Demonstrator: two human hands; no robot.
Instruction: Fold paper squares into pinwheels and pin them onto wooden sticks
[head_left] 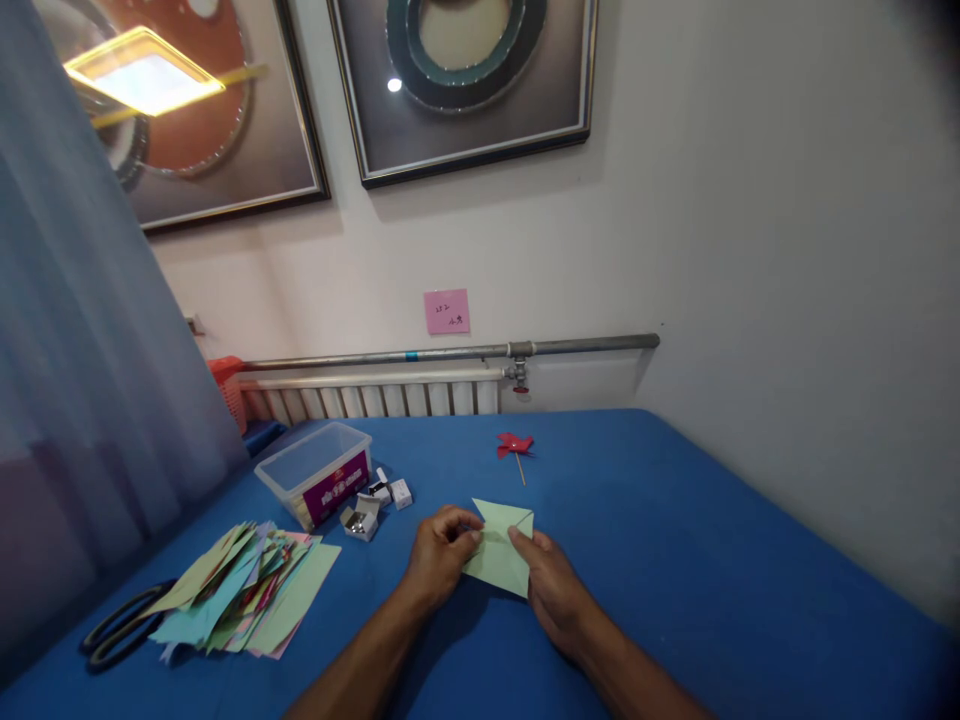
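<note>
Between my two hands is a square of light green paper (501,560), with slits or creases running in from its corners. My left hand (444,550) pinches its left edge with thumb and forefinger. On the right side, my right hand (551,580) grips the paper, thumb on top and the other fingers hidden beneath. Beyond the paper lies a red paper pinwheel (514,445) on a thin wooden stick. To the left of my left hand sit small white boxes, one of them an open box (361,520) with small metal pieces inside.
A pile of coloured paper (247,590) lies at the left, partly over black-handled scissors (120,625). Behind it stands a clear plastic tub (319,470) with a purple label. A blue cloth (712,600) covers the table; a radiator (375,397) and wall are behind.
</note>
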